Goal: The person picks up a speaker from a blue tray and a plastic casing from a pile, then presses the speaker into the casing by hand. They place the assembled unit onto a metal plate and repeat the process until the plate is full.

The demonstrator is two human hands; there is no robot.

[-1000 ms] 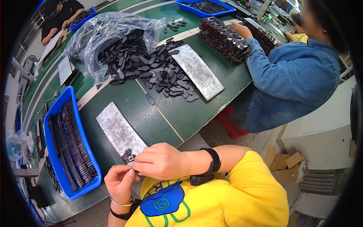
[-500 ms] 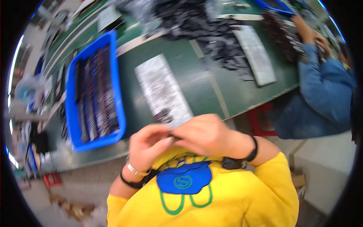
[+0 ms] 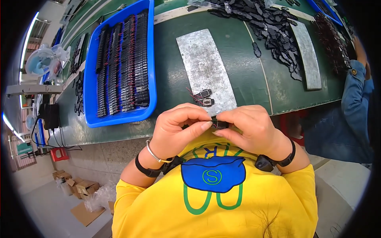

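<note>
Close in front of my chest, my left hand (image 3: pixel 178 127) and my right hand (image 3: pixel 252 129) meet at the fingertips. Between them they pinch a small black speaker (image 3: pixel 220 125), partly covered by the fingers. Just beyond lies a long grey metal plate (image 3: pixel 206 59), slanting away across the green table. On its near end rest two more small black pieces, an upper speaker (image 3: pixel 204 93) and a lower speaker (image 3: pixel 207 102) with a pale oval face. Thin red wires trail from them to the left.
Left of the plate stands a blue tray (image 3: pixel 119 122) holding rows of small black parts with red wires. At the far right are a heap of flat black pieces (image 3: pixel 274 31), another metal plate (image 3: pixel 307 55) and a co-worker's blue sleeve (image 3: pixel 353 91). Cardboard boxes (image 3: pixel 85 186) lie on the floor.
The view has shifted, so the tray and plate appear further right and higher. Both hands stay together at the fingertips, and the black speaker between them now shows more clearly.
</note>
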